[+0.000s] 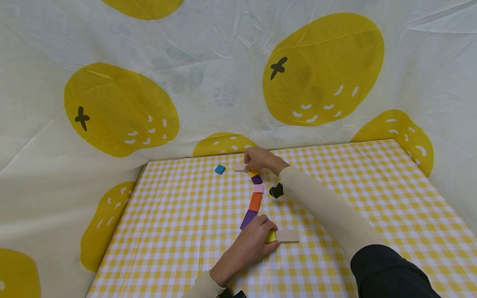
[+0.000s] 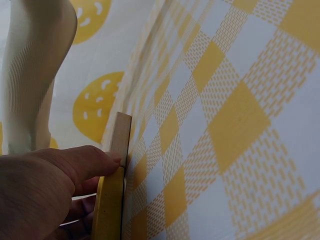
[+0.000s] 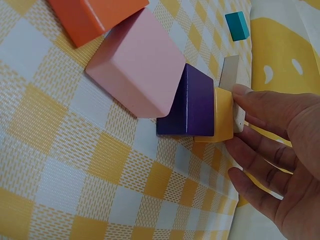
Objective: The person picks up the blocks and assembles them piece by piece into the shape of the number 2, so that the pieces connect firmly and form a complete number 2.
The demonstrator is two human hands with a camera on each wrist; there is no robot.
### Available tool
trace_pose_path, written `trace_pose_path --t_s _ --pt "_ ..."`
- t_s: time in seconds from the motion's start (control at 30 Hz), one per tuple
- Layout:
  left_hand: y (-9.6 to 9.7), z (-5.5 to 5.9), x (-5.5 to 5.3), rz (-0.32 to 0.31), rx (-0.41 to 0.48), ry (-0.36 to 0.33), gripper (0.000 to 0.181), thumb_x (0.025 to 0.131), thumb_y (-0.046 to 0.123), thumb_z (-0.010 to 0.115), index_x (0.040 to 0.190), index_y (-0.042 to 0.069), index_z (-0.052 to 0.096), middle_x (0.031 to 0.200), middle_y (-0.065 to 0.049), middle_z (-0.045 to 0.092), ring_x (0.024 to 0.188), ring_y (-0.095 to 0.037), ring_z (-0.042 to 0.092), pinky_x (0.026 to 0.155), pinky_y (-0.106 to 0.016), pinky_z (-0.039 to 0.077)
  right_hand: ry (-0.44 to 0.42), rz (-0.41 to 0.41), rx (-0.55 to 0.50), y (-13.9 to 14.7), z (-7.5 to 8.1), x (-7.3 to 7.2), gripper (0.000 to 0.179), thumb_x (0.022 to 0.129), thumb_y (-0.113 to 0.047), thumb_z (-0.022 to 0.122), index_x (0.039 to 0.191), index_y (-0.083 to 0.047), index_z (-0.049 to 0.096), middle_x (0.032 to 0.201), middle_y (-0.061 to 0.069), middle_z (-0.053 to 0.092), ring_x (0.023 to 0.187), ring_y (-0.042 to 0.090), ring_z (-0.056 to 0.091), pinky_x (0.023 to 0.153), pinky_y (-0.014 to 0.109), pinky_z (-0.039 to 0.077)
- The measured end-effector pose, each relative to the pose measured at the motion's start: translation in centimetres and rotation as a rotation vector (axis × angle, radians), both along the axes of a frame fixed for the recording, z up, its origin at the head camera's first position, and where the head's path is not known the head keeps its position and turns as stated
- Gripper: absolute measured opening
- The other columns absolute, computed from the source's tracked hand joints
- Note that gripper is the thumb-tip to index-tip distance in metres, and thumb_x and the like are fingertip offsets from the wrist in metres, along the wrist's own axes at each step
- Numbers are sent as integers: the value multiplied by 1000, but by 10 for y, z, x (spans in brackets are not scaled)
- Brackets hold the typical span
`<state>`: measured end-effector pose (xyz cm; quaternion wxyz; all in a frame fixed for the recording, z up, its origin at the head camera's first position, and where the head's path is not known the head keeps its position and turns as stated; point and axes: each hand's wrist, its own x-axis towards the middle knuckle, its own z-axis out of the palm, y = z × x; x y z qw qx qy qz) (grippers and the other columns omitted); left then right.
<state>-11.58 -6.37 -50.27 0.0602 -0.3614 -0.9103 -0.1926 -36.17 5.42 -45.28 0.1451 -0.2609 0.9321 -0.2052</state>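
My left hand (image 1: pixel 251 240) pinches a yellow block (image 1: pixel 271 236) at the near end of a curved row, thumb on one side and fingers on the other. Against that block lies a plain wooden block (image 1: pixel 287 236). The row bends away through purple (image 1: pixel 248 219), orange (image 1: pixel 255 202), pink (image 1: pixel 258 188) and dark purple (image 1: pixel 256 179) blocks to a yellow-orange block (image 3: pixel 223 115). At the far end my right hand (image 1: pixel 261 159) pinches another plain wooden block (image 3: pixel 229 72) beside the yellow-orange one. Its fingers partly cover that block.
A blue block (image 1: pixel 220 169) lies apart, left of the row's far end. The yellow-and-white checked tablecloth (image 1: pixel 167 231) covers the table, whose back edge meets a hanging white sheet (image 1: pixel 220 82) with yellow fruit shapes. The right forearm (image 1: pixel 328 207) reaches over the table's right side.
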Motion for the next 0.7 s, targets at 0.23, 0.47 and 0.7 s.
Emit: trace_pose_path --t_s 0.23,0.47,0.7 --pt "0 1 0 1 -5 3 28 87 33 81 103 13 72 95 5 57 85 -6 50 76 -16 44 -2 3 8 0 1 1 20 91 -24 78 103 -9 70 106 6 68 89 22 59 85 38 52" --pt "0 1 0 3 -5 24 28 86 33 82 103 13 72 95 5 58 86 -7 52 78 -16 45 -10 13 21 0 5 3 21 93 -25 75 106 -9 71 108 6 68 90 22 60 86 38 52" --pt "1 2 1 3 -9 23 28 87 34 81 103 13 72 95 5 58 85 -6 51 77 -16 44 -22 32 10 -2 11 -3 28 95 -27 71 115 -8 71 114 8 70 97 23 62 92 39 52"
